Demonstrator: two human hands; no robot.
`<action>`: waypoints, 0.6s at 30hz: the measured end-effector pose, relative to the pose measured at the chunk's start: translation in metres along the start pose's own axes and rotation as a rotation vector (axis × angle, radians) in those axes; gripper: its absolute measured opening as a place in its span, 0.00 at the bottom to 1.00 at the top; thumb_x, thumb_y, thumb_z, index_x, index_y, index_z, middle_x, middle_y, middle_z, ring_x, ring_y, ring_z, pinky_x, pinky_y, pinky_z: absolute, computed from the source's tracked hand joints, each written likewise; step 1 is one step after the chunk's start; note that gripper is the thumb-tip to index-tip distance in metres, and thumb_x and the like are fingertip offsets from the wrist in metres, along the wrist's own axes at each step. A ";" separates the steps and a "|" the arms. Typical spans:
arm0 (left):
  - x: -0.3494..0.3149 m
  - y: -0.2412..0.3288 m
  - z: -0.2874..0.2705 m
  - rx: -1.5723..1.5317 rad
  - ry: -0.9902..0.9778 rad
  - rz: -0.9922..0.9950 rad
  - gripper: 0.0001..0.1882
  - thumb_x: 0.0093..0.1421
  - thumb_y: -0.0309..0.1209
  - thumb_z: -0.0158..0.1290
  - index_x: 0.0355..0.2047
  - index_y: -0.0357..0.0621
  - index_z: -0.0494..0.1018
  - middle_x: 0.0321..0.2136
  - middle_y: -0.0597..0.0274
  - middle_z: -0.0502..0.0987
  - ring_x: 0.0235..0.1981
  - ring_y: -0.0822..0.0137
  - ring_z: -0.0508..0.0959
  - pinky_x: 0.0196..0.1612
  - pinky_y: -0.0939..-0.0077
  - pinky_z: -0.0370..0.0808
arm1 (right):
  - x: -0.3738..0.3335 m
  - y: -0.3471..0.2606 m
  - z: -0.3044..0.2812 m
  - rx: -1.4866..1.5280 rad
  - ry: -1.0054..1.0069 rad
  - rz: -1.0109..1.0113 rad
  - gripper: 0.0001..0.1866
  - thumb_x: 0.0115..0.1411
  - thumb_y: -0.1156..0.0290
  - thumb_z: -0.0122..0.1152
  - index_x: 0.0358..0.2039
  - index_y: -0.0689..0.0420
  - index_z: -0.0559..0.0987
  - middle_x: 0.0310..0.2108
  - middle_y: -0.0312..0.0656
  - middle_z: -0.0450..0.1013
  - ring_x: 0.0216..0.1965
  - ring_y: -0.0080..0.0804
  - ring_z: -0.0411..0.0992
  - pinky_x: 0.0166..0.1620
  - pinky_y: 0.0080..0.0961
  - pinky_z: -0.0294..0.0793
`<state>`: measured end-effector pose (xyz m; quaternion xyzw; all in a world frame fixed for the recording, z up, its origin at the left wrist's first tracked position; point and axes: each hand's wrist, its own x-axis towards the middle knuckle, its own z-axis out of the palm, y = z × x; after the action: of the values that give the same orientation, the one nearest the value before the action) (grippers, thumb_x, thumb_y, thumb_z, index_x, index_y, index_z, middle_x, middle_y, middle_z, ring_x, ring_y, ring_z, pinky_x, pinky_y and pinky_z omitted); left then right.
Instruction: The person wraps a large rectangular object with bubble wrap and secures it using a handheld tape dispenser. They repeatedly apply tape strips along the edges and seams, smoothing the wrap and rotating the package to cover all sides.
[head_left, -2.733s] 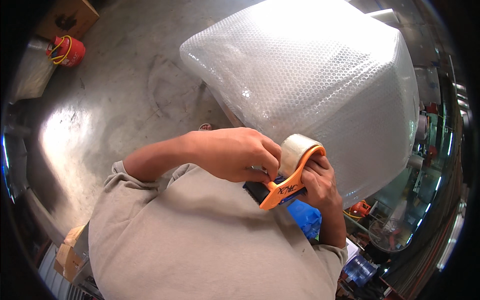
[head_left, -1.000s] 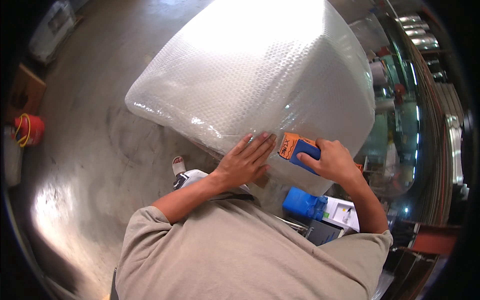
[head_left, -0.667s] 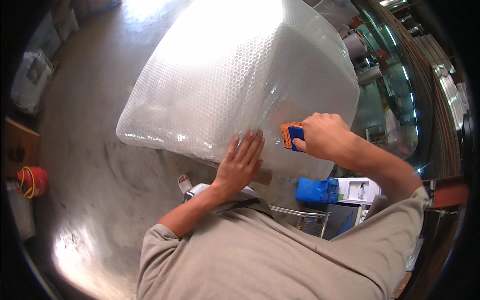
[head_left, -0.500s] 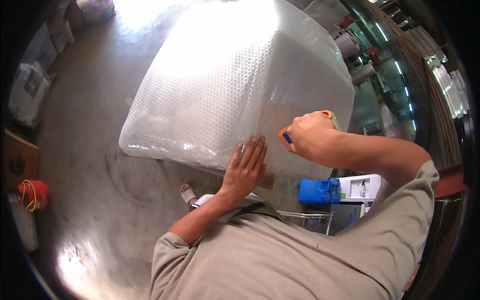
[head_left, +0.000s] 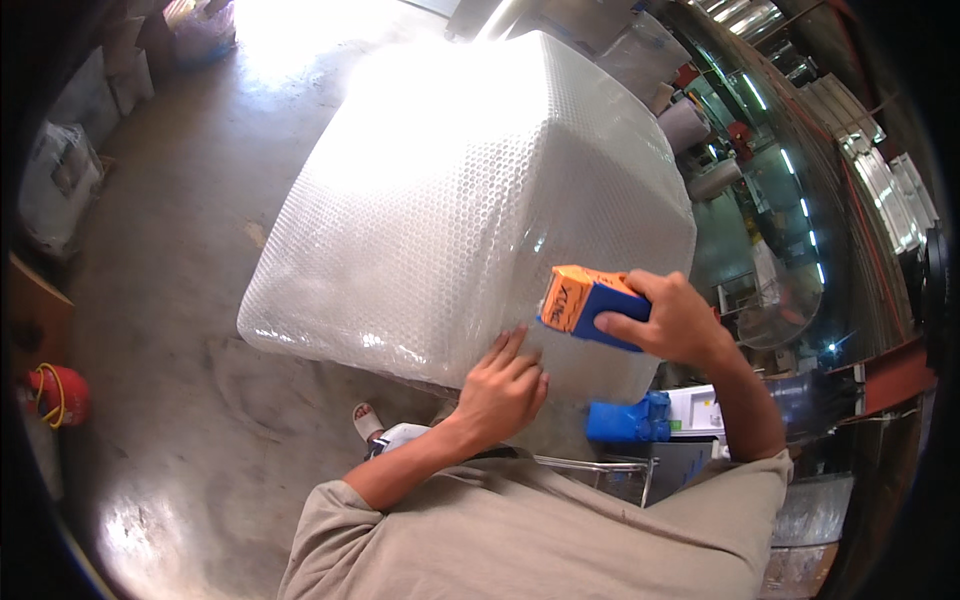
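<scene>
Against the near side of the big bubble-wrapped block (head_left: 470, 200), the left hand (head_left: 503, 388) is pressing flat, fingers spread, steadying the wrap while the right hand (head_left: 672, 318), clenched around the orange-and-blue tape dispenser (head_left: 585, 303), is holding it to that face.

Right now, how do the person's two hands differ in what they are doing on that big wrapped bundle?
The left hand lies flat and empty on the bubble-wrapped bundle; the right hand is closed around an orange and blue tape dispenser. The left sits lower, the right higher. Both are at the bundle's near side.

Glossy grey concrete floor (head_left: 170, 250), sunlit; cluttered metal shelving (head_left: 850, 170) alongside.
</scene>
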<state>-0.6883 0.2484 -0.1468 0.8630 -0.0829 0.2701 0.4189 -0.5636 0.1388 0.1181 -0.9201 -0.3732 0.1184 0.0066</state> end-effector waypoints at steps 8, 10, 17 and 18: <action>0.058 0.002 -0.072 -1.379 0.067 -0.489 0.28 0.74 0.45 0.53 0.61 0.30 0.71 0.54 0.50 0.79 0.53 0.67 0.80 0.55 0.71 0.79 | 0.000 0.021 0.042 0.245 0.103 -0.337 0.28 0.54 0.50 0.79 0.36 0.64 0.79 0.32 0.54 0.81 0.30 0.49 0.83 0.36 0.35 0.82; 0.057 -0.005 -0.070 -1.383 0.089 -0.526 0.26 0.74 0.43 0.53 0.59 0.29 0.73 0.52 0.52 0.81 0.51 0.69 0.81 0.54 0.72 0.79 | 0.007 0.023 0.045 0.236 0.123 -0.365 0.28 0.54 0.51 0.79 0.37 0.65 0.79 0.33 0.54 0.81 0.30 0.49 0.83 0.36 0.35 0.82; 0.061 -0.006 -0.068 -1.118 0.248 -0.567 0.18 0.74 0.38 0.54 0.47 0.32 0.81 0.39 0.59 0.84 0.43 0.76 0.78 0.49 0.77 0.76 | 0.024 0.032 0.051 0.267 0.124 -0.475 0.28 0.55 0.52 0.80 0.37 0.66 0.78 0.35 0.56 0.81 0.30 0.48 0.83 0.35 0.34 0.82; 0.062 -0.006 -0.068 -1.119 0.271 -0.580 0.17 0.74 0.38 0.54 0.46 0.32 0.81 0.39 0.59 0.84 0.43 0.77 0.78 0.48 0.78 0.76 | 0.026 0.032 0.051 0.259 0.122 -0.486 0.28 0.55 0.52 0.80 0.37 0.66 0.78 0.35 0.56 0.81 0.29 0.48 0.83 0.35 0.34 0.82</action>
<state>-0.6603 0.3095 -0.0836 0.4598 0.0789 0.1682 0.8683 -0.5356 0.1296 0.0596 -0.8007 -0.5633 0.1043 0.1751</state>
